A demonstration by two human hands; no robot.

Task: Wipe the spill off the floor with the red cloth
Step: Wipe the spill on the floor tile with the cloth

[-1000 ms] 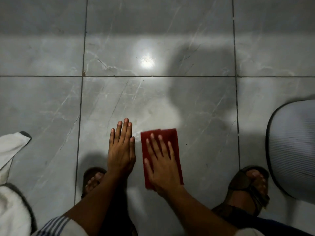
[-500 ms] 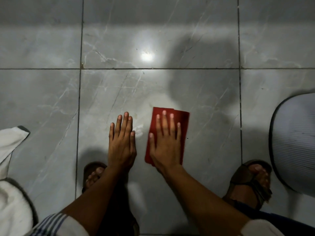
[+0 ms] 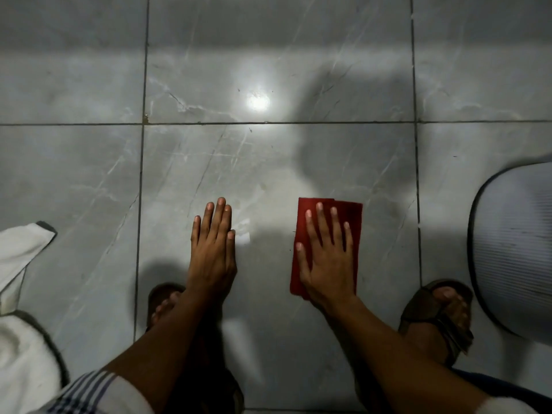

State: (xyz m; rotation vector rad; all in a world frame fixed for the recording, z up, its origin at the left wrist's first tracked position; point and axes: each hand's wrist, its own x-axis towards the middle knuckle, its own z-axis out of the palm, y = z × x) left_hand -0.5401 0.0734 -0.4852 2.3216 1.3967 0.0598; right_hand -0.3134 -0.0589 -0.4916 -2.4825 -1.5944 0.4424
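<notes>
On the grey tiled floor (image 3: 89,174), the folded red cloth (image 3: 352,213), soft, light and best pressed flat mid-panel, lies under the spread right hand (image 3: 327,261), while the empty left hand (image 3: 213,252) rests flat beside the wet patch (image 3: 243,237).

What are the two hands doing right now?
Left hand: open, flat on the floor, holding nothing.
Right hand: open, fingers spread, pressing flat on the red cloth.
</notes>
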